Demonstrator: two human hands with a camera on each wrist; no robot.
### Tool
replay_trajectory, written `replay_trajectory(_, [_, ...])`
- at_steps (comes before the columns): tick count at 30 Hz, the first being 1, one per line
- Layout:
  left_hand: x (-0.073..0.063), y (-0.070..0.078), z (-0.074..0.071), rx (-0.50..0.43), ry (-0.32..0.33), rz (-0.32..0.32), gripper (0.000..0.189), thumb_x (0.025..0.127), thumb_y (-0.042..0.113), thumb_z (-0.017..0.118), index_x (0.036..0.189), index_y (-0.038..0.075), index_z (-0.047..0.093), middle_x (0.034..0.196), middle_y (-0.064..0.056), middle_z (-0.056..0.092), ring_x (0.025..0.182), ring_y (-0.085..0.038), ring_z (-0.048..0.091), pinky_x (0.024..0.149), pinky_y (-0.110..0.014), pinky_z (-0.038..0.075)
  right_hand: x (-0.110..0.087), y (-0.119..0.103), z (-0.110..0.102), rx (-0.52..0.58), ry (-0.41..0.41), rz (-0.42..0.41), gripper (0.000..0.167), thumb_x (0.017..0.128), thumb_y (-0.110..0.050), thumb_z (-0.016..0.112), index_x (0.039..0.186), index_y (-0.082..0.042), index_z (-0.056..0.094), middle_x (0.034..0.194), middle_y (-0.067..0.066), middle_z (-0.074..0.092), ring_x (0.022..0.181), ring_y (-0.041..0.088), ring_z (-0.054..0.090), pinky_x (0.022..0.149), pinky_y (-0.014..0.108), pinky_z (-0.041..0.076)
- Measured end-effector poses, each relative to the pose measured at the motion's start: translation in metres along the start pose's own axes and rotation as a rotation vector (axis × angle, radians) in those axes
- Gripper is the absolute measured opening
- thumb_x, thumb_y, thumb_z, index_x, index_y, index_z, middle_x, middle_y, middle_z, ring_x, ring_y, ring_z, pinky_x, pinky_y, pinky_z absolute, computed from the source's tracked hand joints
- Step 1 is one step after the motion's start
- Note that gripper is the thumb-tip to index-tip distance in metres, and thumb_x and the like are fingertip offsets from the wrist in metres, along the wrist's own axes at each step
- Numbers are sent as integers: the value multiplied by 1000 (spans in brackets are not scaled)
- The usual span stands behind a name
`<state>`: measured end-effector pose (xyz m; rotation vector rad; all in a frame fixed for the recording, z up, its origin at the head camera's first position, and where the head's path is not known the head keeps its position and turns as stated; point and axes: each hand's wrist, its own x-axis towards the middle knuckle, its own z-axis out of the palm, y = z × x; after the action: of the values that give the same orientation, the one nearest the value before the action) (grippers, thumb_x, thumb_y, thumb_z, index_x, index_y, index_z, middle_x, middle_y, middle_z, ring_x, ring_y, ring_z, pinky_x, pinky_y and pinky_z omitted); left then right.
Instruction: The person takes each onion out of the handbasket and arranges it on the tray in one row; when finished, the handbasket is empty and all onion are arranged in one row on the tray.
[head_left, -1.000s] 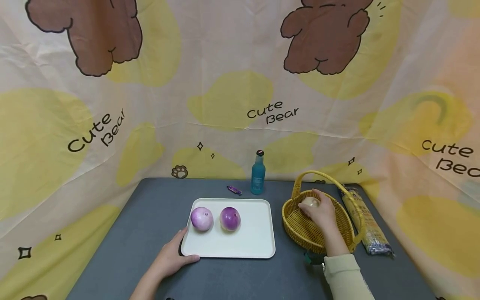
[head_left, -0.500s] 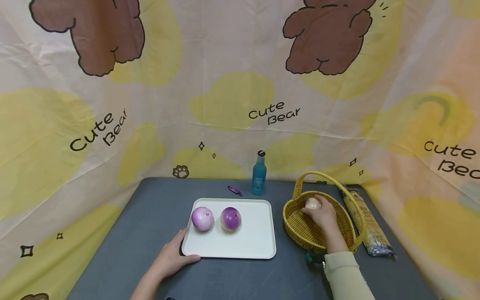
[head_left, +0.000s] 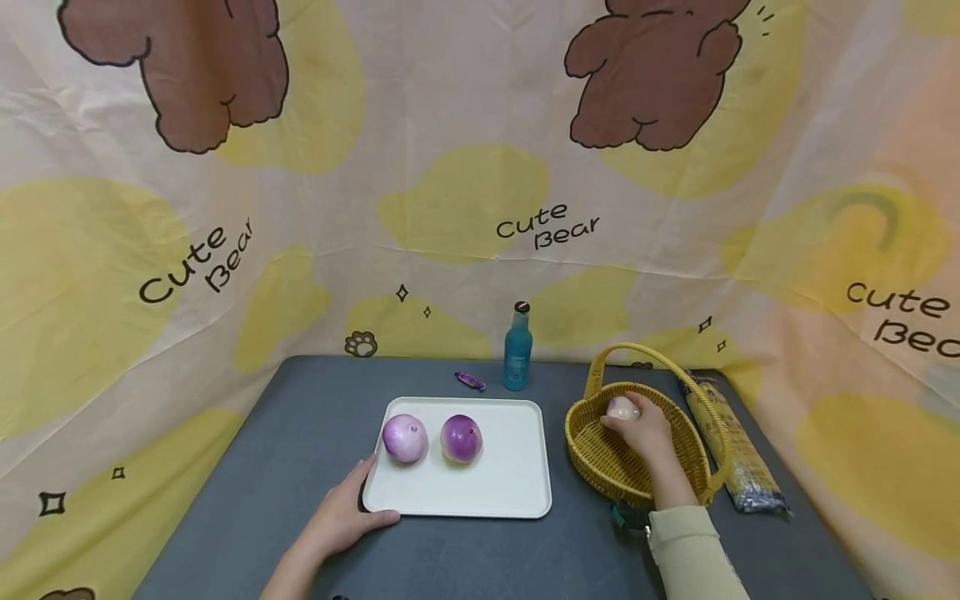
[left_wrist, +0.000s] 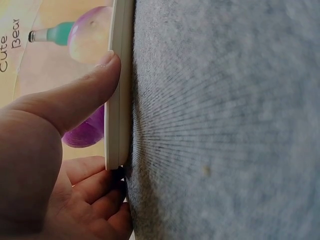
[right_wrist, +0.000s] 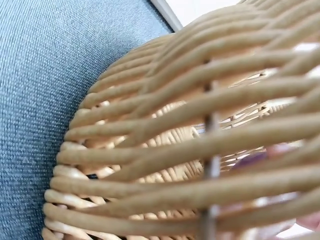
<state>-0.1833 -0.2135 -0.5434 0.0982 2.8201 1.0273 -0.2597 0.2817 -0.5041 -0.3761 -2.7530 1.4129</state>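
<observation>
My left hand [head_left: 341, 512] grips the near-left corner of a white tray [head_left: 510, 483]. In the left wrist view its thumb [left_wrist: 92, 90] lies on the tray's rim, with the other fingers bent at the corner. On the tray sit a pale purple onion [head_left: 405, 438] and a darker purple onion [head_left: 461, 439]. Over on the right, my right hand [head_left: 647, 429] reaches into a yellow woven basket [head_left: 600, 479] and holds a whitish onion [head_left: 622, 407] tinged with purple. Basket weave [right_wrist: 190, 115] covers most of the right wrist view and largely hides that hand.
Behind the tray stand a blue bottle [head_left: 517, 348] and a small purple wrapped candy [head_left: 470, 381]. A long yellowish packet [head_left: 738, 450] lies right of the basket, whose handle [head_left: 667, 357] arches over it. A printed cloth [head_left: 450, 200] hangs behind the dark table [head_left: 480, 558].
In the basket, the right hand and its onion have shifted very slightly, and more purple shows on the onion. The left hand, tray and its two onions keep their places.
</observation>
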Motion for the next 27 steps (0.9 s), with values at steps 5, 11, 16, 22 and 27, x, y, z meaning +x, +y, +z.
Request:
replay_trajectory(5, [0,0,-1,3,3,4,111,72,50,88,157,6,33,155,-33,36,139,-55,38,106,-66,39,-6,-3,-1,24,13,-8,80,92,-30,75,155,-2,34,153,30,37,133,49,43,104,61,43])
replay_trajectory(11, [-1,-1,0,4,15,16,112,71,50,89,157,6,33,155,-33,36,139,-54,39,106,-66,39,-14,-11,-5,60,22,-6,81,91,-32,75,156,-6,34,155,29,36,135,48,42,104,62,43])
replay_trajectory(16, [-1,-1,1,7,23,18,111,70,48,90,157,6,34,154,-33,38,138,-54,40,105,-66,39,-22,-21,-6,56,31,-25,81,91,-33,76,156,-8,35,156,27,36,135,47,43,104,61,43])
replay_trajectory(22, [-2,1,0,10,32,24,111,69,48,90,156,5,35,154,-33,38,138,-54,41,106,-65,39,-31,-31,-5,18,66,-95,77,91,-34,76,154,-8,40,152,26,43,129,46,49,99,59,47])
replay_trajectory(27, [-1,1,0,7,33,28,111,70,47,90,156,5,35,153,-34,38,137,-55,42,105,-66,39,-38,-40,-1,31,72,-123,77,90,-35,78,152,-8,42,151,24,45,127,43,52,97,56,50])
